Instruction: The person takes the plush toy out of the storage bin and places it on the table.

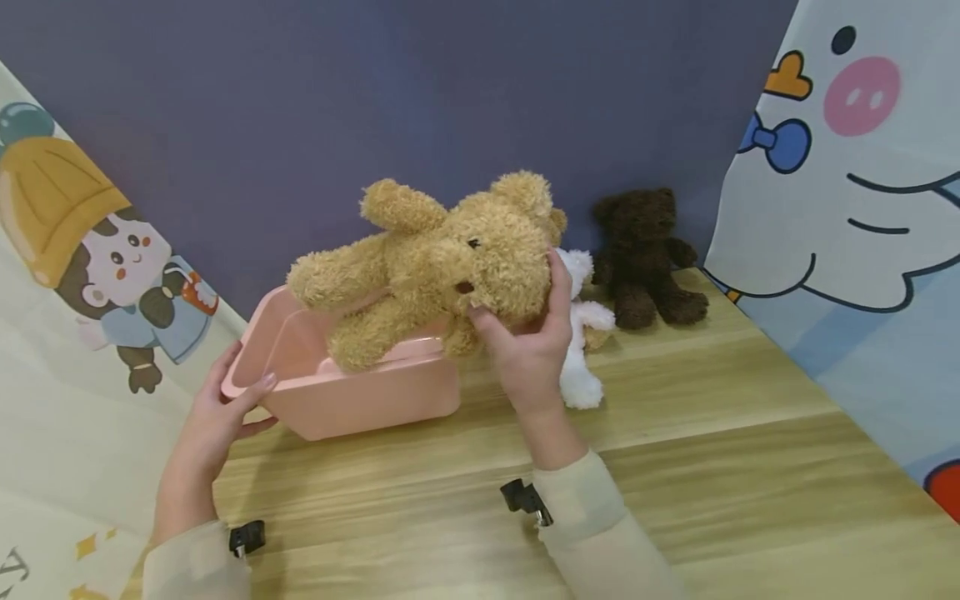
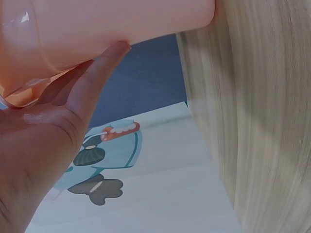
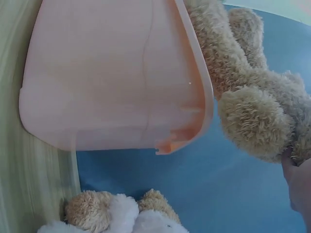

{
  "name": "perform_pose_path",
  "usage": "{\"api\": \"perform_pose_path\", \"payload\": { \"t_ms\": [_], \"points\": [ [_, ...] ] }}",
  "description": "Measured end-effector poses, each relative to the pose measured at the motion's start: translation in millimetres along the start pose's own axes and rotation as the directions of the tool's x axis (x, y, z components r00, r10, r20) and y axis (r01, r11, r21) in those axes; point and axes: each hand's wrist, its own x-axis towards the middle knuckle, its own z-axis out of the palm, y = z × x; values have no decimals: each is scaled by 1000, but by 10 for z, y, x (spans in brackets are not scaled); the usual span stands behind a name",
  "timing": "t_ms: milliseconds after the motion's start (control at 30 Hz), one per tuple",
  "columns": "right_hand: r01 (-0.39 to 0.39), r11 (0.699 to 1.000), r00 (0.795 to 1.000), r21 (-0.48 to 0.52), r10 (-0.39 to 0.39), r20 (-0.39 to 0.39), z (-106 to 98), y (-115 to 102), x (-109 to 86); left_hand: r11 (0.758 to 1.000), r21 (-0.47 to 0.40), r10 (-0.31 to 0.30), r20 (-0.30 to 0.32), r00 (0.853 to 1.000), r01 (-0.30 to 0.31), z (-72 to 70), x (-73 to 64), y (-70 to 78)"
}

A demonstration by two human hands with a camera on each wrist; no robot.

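A fluffy tan teddy bear [image 1: 420, 267] lies sideways over the pink plastic bin [image 1: 360, 408], its legs to the left above the opening. My right hand [image 1: 532, 350] grips the bear by its head, thumb near the muzzle. At the bin's left end, my left hand [image 1: 217, 408] holds the rim, thumb on the front side. The left wrist view shows that thumb against the bin's wall [image 2: 121, 24]. In the right wrist view the bear [image 3: 252, 121] hangs beside the bin's rim, with my right hand [image 3: 299, 184] at the edge.
A white plush toy [image 1: 581, 375] sits right of the bin, partly hidden behind my right hand, with tan plush beside it. Farther right, a dark brown teddy bear [image 1: 645, 258] sits against the dark wall. All stand on a wood-grain table [image 1: 712, 467].
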Motion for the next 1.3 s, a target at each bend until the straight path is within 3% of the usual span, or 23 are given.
{"api": "perform_pose_path", "payload": {
  "t_ms": [100, 233, 667, 933, 1300],
  "points": [
    [-79, 996, 996, 45, 81, -41, -92, -36, 5, 1000, -1, 1, -6, 1000, -1, -5, 0, -3],
    [-126, 988, 989, 91, 132, -69, -218, -74, 27, 1000, -2, 9, -11, 1000, -9, -3, 1, -5],
    [-114, 946, 974, 302, 166, -152, -417, -61, 69, 1000, -2, 1, -20, 1000, -2, 1, -46, -22],
    [-163, 926, 946, 342, 245, -214, -486, -88, 136, 1000, 9, 9, -2, 1000, -9, -3, -28, -16],
    [-141, 921, 958, 363, 219, -185, -461, -99, 135, 1000, 8, 17, -21, 1000, -17, -100, -90, -97]
  ]
}}
